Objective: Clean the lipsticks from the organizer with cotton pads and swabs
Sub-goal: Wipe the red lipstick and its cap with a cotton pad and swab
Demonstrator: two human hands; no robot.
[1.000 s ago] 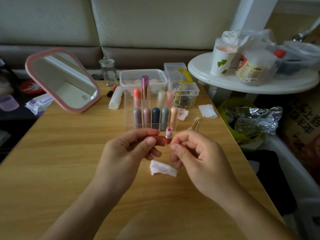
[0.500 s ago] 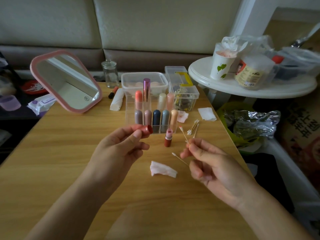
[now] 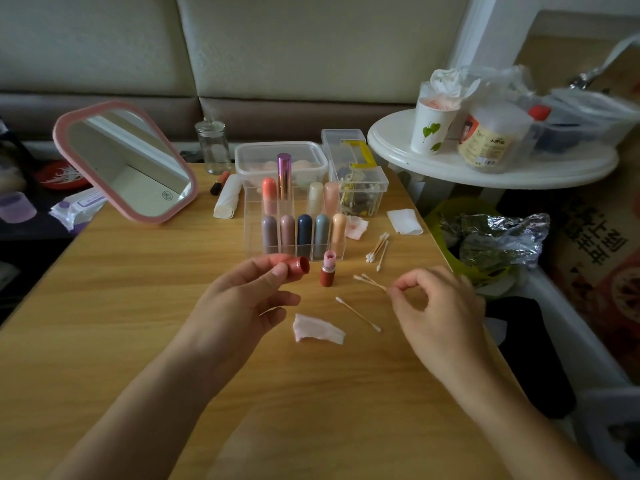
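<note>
Shifted rightward, right hand (image 3: 436, 306) pinches cotton swabs (image 3: 369, 280); left hand (image 3: 242, 306) grips the cap (image 3: 296, 265). Uncapped lipstick (image 3: 327, 273) stands mid-frame before the organizer (image 3: 251, 220); a careless reach could topple it.

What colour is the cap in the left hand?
The cap is brick red; head view shows it best.

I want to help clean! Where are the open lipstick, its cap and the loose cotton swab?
open lipstick (image 3: 327, 277): head view, red base.
cap (image 3: 297, 266): head view, near its open end.
loose cotton swab (image 3: 358, 314): head view, middle of stick.
</note>
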